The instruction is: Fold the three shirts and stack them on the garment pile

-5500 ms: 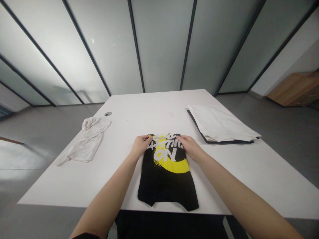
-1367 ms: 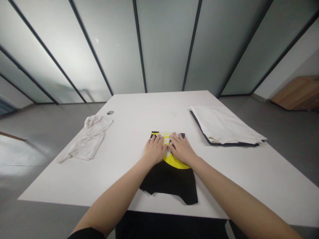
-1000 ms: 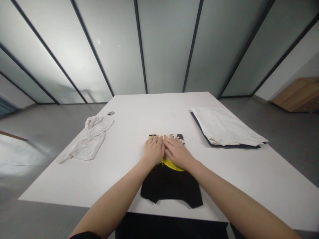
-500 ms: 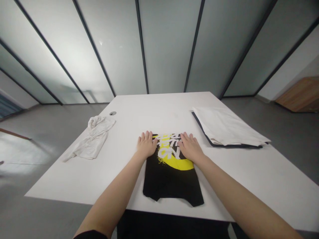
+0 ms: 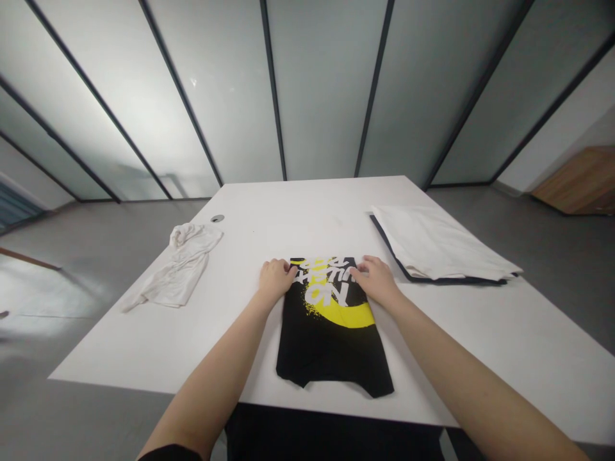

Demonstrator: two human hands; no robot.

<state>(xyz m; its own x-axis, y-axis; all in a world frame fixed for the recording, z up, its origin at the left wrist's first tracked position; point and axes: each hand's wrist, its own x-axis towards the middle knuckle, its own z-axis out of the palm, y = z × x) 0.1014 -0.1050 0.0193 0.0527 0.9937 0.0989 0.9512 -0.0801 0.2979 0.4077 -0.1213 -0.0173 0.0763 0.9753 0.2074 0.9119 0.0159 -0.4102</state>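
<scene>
A folded black T-shirt (image 5: pixel 331 352) with a yellow and white print lies flat on the white table before me, its print towards the far end. At its far left corner is my left hand (image 5: pixel 276 278), thumb on the cloth and fingers curled at the edge. My right hand (image 5: pixel 379 280) has the far right corner in the same way, thumb over the print's side. Both hands look closed on the cloth; the fingertips are partly hidden.
A crumpled white garment (image 5: pixel 185 269) lies at the table's left side. On the right is a folded stack with a white cloth (image 5: pixel 437 243) over a dark one (image 5: pixel 384 243). A round grommet (image 5: pixel 218 218) sits in the table (image 5: pixel 298 218) near its far left edge.
Both hands have shifted outward from the top of the print to the T-shirt's side edges. Their flat fingers have curled, and more of the print shows. The T-shirt is nearly unmoved.
</scene>
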